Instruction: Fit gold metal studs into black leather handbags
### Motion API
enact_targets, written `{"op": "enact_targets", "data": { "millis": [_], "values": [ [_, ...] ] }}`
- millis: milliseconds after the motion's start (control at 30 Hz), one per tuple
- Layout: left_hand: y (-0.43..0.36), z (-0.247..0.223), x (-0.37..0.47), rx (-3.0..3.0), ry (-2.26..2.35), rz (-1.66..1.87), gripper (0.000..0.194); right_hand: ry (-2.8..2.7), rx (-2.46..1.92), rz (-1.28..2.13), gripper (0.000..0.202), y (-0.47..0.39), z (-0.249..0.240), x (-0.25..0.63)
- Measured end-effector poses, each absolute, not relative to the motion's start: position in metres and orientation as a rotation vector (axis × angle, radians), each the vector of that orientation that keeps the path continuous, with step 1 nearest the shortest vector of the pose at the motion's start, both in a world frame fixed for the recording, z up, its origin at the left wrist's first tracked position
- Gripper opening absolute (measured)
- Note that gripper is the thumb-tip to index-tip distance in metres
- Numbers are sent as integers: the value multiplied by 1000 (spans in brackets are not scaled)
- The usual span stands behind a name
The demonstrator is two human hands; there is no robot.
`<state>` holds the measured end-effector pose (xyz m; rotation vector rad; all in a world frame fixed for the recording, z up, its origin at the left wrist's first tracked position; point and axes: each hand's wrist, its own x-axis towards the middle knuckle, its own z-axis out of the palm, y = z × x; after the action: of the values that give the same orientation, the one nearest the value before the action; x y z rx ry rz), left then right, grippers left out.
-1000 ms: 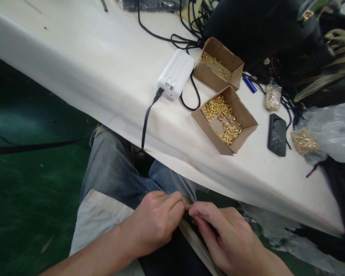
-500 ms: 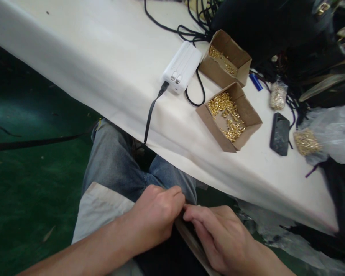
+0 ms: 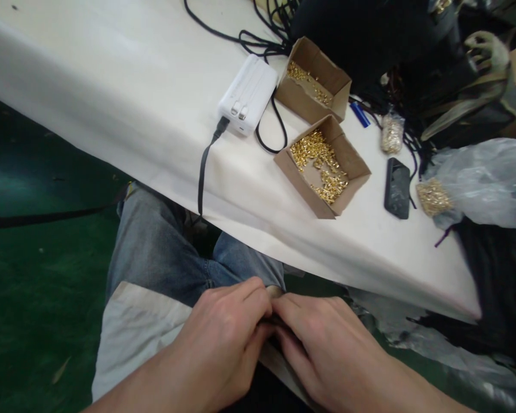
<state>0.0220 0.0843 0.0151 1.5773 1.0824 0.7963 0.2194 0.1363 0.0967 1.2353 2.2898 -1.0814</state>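
No text, label, brand, number or sign can be read here.

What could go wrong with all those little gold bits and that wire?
The nearer cardboard box holds loose gold pieces near the edge of the white table, so a bump might spill them. The black cable runs from the white power bank to that edge near the jeans, so it could get snagged. The left hand and right hand are close together over dark material, so a small pinch seems possible.
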Motion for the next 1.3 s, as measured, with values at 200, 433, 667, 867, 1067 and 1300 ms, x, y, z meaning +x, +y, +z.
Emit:
{"op": "enact_targets", "data": {
  "millis": [200,433,667,867,1067,1300],
  "values": [
    [81,6,11,1125,1108,1024,38,2306,1226,-1098,10,135,87,219],
    [61,-5,13,1258,1053,904,63,2381,1199,-1133,13,129,79,216],
    [49,-13,5,1272,1083,910,56,2543,1304,-1273,17,125,73,216],
    [35,-23,-1,1394,1062,936,58,2614,1405,-1472,17,117,73,211],
    [31,-29,-2,1566,991,934,76,2734,1357,-1356,18,110,71,212],
    [34,-37,3,1598,1030,1063,40,2591,1408,-1378,15,110,70,207]
  ]
}}
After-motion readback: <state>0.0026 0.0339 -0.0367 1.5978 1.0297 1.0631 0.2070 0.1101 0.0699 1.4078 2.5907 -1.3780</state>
